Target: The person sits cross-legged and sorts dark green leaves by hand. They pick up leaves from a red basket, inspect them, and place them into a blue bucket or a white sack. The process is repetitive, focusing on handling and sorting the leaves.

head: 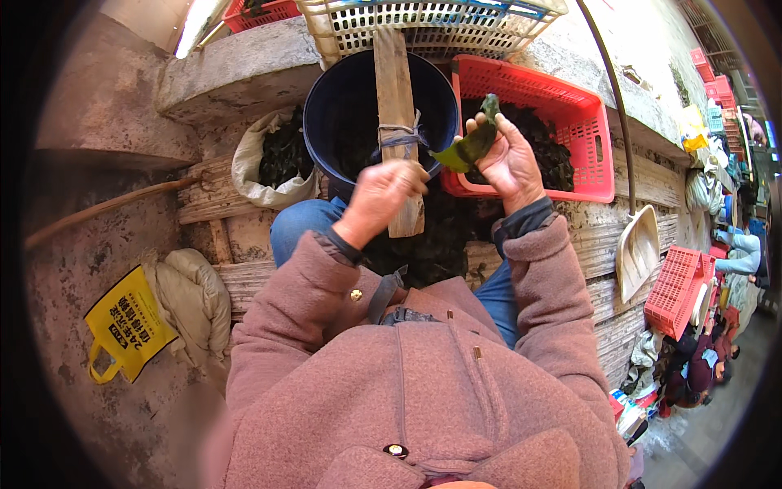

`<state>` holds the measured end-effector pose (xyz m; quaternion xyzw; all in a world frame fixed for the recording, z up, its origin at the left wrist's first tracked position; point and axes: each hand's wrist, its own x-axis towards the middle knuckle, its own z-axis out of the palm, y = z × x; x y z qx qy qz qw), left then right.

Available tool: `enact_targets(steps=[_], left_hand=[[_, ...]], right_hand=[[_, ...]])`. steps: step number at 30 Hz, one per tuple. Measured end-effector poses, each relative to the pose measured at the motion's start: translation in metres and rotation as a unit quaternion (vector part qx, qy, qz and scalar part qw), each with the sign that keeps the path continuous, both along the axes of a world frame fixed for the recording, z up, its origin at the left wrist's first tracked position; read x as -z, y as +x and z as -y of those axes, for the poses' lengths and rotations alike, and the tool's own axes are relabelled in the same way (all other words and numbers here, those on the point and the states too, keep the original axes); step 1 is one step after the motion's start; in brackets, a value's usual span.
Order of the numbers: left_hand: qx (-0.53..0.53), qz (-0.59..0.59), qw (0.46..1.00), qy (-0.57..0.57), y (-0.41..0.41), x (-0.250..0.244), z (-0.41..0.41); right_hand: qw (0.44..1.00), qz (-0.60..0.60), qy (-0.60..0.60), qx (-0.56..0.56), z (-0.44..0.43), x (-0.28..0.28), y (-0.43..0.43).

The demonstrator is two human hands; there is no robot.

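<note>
My right hand (512,164) pinches a dark green strip of what looks like kelp (469,148) between thumb and fingers, above the near left part of a red plastic crate (595,137). My left hand (386,191) is blurred, its fingers curled over the near half of a wooden board (394,85). Whether it holds anything is hidden. Twine (398,136) is wrapped around the board, which lies across the rim of a dark blue tub (313,104). Dark seaweed (559,168) fills much of the crate, and more dark leafy pieces (427,250) lie below the board between my knees.
A white woven sack (244,174) of dark seaweed stands left of the tub. Beyond it sits a white plastic crate (427,24). A long-handled scoop (638,253) leans at the right. A yellow bag (128,327) lies left; several people (702,367) are far right.
</note>
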<state>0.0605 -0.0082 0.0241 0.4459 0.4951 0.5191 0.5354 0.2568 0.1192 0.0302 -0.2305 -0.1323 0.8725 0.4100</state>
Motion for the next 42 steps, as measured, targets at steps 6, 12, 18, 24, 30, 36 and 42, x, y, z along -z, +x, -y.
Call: enact_targets(steps=[6,12,18,24,30,36,42], left_hand=[[0.027,0.403,0.886,-0.226,0.048,0.003,-0.002],[-0.048,0.495,0.84,-0.217,0.049,0.01,0.0],[-0.086,0.538,0.815,-0.197,0.05,0.02,-0.001],[-0.009,0.224,0.949,-0.221,0.047,0.018,0.0],[0.234,-0.018,0.954,-0.185,0.051,0.012,0.005],[0.145,-0.038,0.97,-0.191,0.05,0.013,0.006],[0.078,0.134,0.968,-0.196,0.062,0.02,0.011]], right_hand=[[0.997,0.036,0.064,0.027,0.055,-0.011,-0.018],[0.874,0.342,0.34,0.057,0.099,-0.016,0.002],[0.957,0.227,0.179,0.028,0.126,0.007,0.018],[0.961,0.246,0.118,0.055,0.123,0.011,0.022],[0.646,0.457,0.611,0.026,0.103,0.005,0.023],[0.723,0.516,0.459,0.017,0.107,0.024,0.026],[0.78,0.526,0.322,0.105,0.115,0.028,0.031]])
